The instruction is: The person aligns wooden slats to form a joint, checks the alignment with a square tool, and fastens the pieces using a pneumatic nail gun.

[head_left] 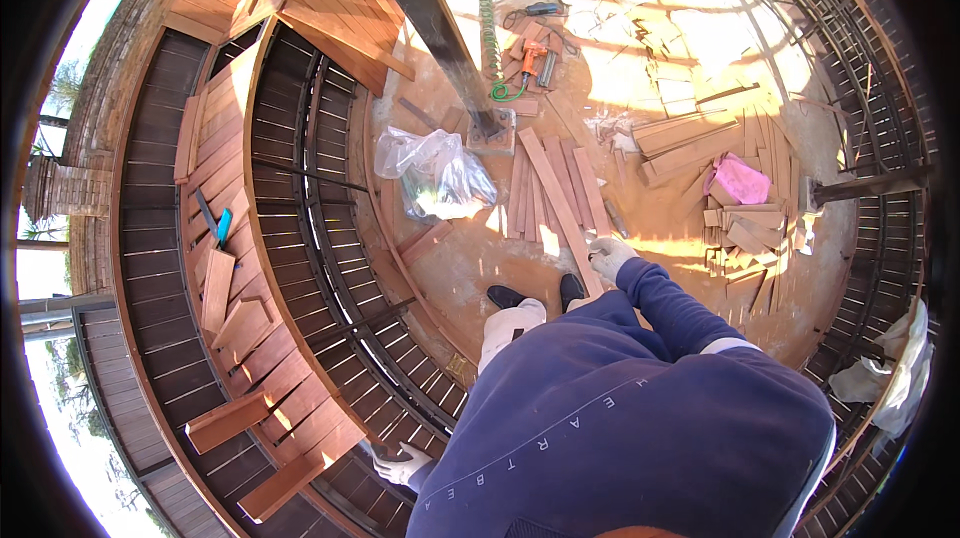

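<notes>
My right hand (610, 256), in a pale work glove, is closed on a long, narrow wooden board (556, 196). The board slants from my lap up and left across other boards on the ground. At the lower left, my left hand (402, 463), also gloved, reaches beside the near end of the curved wooden bench top (290, 378). Its fingers look stretched out and apart, with nothing seen in them. Several boards (522, 193) lie side by side on the ground under the held one.
A saw with a teal handle (223, 226) and wood offcuts (218, 288) lie on the bench. An orange power tool (532, 56), a clear plastic bag (440, 173), a pink bag (738, 180) and wood piles (690, 143) are on the ground. A dark metal post (430, 28) stands ahead.
</notes>
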### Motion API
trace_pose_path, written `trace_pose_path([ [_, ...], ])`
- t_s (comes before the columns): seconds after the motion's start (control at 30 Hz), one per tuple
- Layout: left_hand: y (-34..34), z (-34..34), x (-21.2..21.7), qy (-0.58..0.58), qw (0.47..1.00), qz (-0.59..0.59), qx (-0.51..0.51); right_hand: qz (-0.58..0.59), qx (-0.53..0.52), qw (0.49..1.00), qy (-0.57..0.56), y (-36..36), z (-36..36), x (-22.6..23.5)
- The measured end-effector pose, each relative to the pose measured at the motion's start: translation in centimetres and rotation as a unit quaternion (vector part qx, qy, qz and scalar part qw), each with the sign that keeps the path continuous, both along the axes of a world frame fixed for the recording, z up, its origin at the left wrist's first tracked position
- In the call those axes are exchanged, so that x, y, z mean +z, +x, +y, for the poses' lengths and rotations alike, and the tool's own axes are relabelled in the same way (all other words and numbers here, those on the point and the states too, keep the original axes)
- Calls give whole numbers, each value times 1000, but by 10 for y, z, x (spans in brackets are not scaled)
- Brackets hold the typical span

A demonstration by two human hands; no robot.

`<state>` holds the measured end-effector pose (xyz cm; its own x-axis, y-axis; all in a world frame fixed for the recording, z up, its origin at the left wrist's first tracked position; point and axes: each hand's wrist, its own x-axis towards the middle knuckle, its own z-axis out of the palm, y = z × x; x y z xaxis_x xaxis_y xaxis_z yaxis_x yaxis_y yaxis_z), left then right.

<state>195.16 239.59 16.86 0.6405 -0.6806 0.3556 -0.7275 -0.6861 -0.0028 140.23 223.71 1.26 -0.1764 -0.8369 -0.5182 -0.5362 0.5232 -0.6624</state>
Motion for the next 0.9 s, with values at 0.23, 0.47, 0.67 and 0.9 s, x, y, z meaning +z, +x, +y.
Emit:
trace_pose_path([
  [0.23, -113, -161, -32, -24, 912, 306, -272, 92, 15, 974, 207, -69, 1, -43],
  [0.47, -203, -406, -22, -62, 766, 506, -392, 137, -204, 963, 114, -95, -48, -2],
  [0.67, -333, -585, 80, -166, 651, 526, -521, 143, -316, 936, 59, -160, -118, 15],
  [0.9, -444, -710, 120, -310, 589, 452, -594, 55, -145, 984, 83, -204, -265, -10],
])
